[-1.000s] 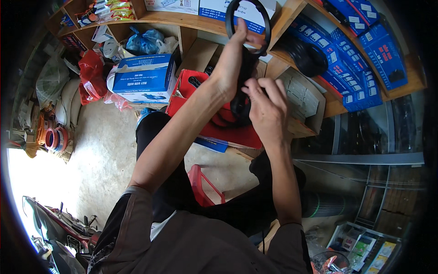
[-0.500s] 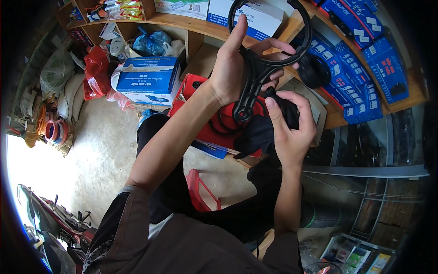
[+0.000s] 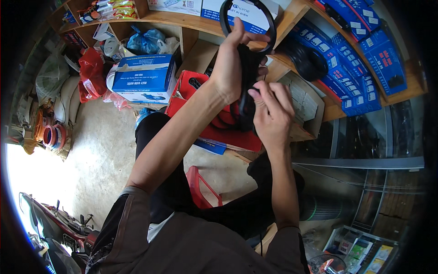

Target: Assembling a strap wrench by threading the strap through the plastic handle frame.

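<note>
My left hand [image 3: 232, 73] grips a black cable coil [image 3: 246, 55], its loop raised before the wooden shelf [image 3: 191, 25]. My right hand [image 3: 271, 114] pinches the coil's lower strands.

The top edge cuts off the black ring [image 3: 247, 18] at its upper arc, the left hand [image 3: 232, 68] hides its stem, the right hand [image 3: 272, 114] covers the black part beneath, and the motorbike [image 3: 50, 233] runs off at lower left.
</note>
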Demonstrator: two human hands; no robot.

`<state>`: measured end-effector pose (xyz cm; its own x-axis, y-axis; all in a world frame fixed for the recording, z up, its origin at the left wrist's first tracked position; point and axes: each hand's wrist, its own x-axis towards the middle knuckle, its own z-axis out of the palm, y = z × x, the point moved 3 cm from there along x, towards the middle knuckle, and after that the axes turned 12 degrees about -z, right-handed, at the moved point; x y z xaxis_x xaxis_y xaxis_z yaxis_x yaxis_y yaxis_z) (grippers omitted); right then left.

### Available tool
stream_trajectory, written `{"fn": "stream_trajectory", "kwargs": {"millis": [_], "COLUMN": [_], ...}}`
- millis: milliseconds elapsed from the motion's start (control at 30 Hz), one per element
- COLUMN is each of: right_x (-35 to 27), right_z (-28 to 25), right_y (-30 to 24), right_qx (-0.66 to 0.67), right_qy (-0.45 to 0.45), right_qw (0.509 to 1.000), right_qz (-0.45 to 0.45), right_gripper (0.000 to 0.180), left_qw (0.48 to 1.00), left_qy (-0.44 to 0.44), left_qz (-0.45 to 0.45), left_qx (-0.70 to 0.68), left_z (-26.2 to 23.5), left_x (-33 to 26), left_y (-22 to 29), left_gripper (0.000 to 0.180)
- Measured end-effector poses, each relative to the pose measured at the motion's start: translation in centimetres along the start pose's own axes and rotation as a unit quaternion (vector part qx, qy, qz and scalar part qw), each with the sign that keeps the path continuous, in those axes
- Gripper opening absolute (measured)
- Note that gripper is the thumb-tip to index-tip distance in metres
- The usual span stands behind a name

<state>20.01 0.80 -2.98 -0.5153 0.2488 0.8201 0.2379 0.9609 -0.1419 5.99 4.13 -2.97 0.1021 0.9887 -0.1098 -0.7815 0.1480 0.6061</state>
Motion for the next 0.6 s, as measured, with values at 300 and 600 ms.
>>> {"fn": "stream_trajectory", "kwargs": {"millis": [300, 600], "right_x": [0.3, -0.3], "right_z": [-0.4, -0.2], "right_y": [0.5, 0.8], "right_qx": [0.038, 0.066], "right_qy": [-0.007, -0.064], "right_qw": [0.999, 0.996], "right_qz": [0.026, 0.004], "right_gripper": [0.019, 0.022], "left_qw": [0.999, 1.0], "left_qy": [0.001, -0.02], "left_qz": [-0.009, 0.014], "left_qx": [0.043, 0.02], "left_z": [0.1, -0.4], "left_x": [-0.5, 0.6], "left_y": [0.2, 1.0], "left_gripper": [0.063, 0.066]}}
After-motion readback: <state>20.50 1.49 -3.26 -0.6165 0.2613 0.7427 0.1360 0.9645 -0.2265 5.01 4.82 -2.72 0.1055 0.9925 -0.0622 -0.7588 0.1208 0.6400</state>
